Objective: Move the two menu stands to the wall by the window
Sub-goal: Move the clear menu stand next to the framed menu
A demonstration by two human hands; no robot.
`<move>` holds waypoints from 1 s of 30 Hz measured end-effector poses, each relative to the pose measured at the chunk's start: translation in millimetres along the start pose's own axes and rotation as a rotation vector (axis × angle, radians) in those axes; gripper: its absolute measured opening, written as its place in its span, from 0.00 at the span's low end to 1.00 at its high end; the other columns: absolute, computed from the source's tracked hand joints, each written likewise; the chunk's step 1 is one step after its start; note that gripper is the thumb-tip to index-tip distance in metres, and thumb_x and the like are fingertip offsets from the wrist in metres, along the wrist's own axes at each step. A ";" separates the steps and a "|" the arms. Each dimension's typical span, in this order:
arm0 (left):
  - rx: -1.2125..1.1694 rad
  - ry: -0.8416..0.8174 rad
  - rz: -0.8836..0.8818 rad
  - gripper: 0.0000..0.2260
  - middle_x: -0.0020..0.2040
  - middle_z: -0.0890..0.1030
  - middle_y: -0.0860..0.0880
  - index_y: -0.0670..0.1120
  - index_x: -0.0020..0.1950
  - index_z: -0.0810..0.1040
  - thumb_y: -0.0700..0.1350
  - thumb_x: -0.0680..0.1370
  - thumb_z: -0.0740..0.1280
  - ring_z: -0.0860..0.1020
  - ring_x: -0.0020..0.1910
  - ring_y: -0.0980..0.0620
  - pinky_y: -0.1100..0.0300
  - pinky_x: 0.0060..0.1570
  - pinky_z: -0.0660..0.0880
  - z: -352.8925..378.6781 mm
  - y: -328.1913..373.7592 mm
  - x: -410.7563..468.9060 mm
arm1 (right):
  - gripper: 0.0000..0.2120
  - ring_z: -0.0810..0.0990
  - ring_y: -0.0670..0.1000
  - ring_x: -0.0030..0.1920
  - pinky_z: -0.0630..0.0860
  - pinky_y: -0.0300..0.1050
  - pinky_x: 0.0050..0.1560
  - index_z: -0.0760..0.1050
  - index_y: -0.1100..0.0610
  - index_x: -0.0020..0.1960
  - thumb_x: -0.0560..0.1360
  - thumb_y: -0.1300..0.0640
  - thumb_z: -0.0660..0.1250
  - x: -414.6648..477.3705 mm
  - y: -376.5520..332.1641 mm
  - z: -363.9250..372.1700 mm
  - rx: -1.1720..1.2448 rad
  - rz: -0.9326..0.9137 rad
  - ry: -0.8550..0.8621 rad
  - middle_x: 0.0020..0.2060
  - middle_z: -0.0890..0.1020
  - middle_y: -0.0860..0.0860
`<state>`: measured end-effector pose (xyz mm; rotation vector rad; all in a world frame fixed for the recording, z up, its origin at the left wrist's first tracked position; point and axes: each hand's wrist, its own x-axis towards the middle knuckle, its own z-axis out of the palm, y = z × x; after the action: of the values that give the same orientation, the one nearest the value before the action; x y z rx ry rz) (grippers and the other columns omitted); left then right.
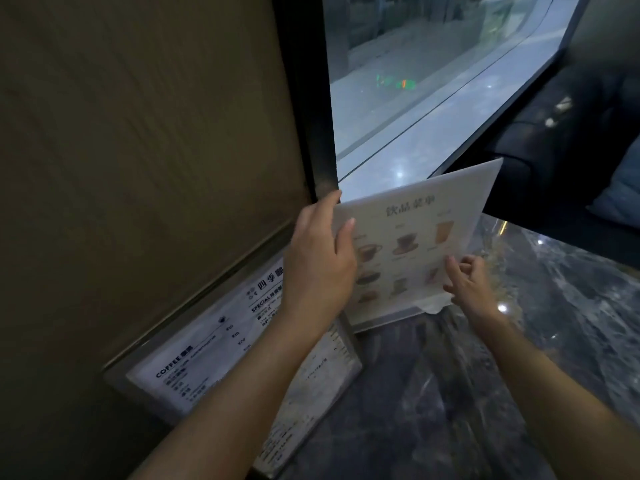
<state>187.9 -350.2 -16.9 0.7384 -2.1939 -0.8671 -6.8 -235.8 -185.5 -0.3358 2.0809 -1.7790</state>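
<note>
A clear acrylic menu stand with drink pictures (415,237) stands upright on the dark marble table (450,393), close to the window (415,81). My left hand (318,258) grips its left edge, thumb on the front. My right hand (467,282) touches its lower right corner with the fingertips, fingers curled. A second menu stand with black text, "COFFEE" (207,348), leans against the brown wall (138,150) at the lower left, partly hidden behind my left forearm.
A black window frame post (311,116) separates the wall from the glass. A dark upholstered seat (571,150) sits beyond the table at the right. Bare marble table surface lies in front of and to the right of the stands.
</note>
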 end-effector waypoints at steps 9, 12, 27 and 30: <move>0.207 0.062 0.181 0.06 0.41 0.83 0.43 0.42 0.47 0.81 0.40 0.77 0.64 0.79 0.40 0.45 0.45 0.41 0.77 -15.3 -4.0 14.7 | 0.20 0.75 0.56 0.50 0.71 0.51 0.45 0.64 0.53 0.54 0.74 0.38 0.57 22.5 -14.2 17.1 0.003 0.078 -0.117 0.53 0.74 0.52; 0.190 0.074 0.174 0.06 0.41 0.83 0.43 0.42 0.47 0.81 0.40 0.77 0.64 0.79 0.40 0.45 0.45 0.41 0.77 -16.7 -5.2 14.7 | 0.21 0.74 0.57 0.55 0.71 0.54 0.48 0.64 0.51 0.55 0.73 0.37 0.57 32.0 -19.0 25.7 0.003 0.101 -0.150 0.56 0.72 0.51; 0.333 0.148 0.284 0.06 0.37 0.82 0.41 0.38 0.44 0.80 0.38 0.76 0.64 0.78 0.33 0.41 0.44 0.29 0.76 -18.4 -14.9 12.3 | 0.35 0.73 0.56 0.59 0.73 0.64 0.54 0.64 0.45 0.59 0.59 0.27 0.63 41.7 -23.3 43.2 0.035 0.187 -0.279 0.62 0.71 0.48; 0.372 0.139 0.289 0.05 0.37 0.82 0.41 0.38 0.45 0.80 0.36 0.76 0.64 0.78 0.33 0.42 0.45 0.29 0.76 -18.3 -13.7 11.9 | 0.31 0.72 0.55 0.58 0.71 0.62 0.54 0.64 0.45 0.60 0.64 0.29 0.62 45.1 -21.8 41.1 0.009 0.186 -0.277 0.60 0.71 0.47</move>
<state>197.4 -373.7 -12.3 0.6073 -2.2867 -0.2575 -30.9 -295.1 -175.2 -0.3522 1.8466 -1.5381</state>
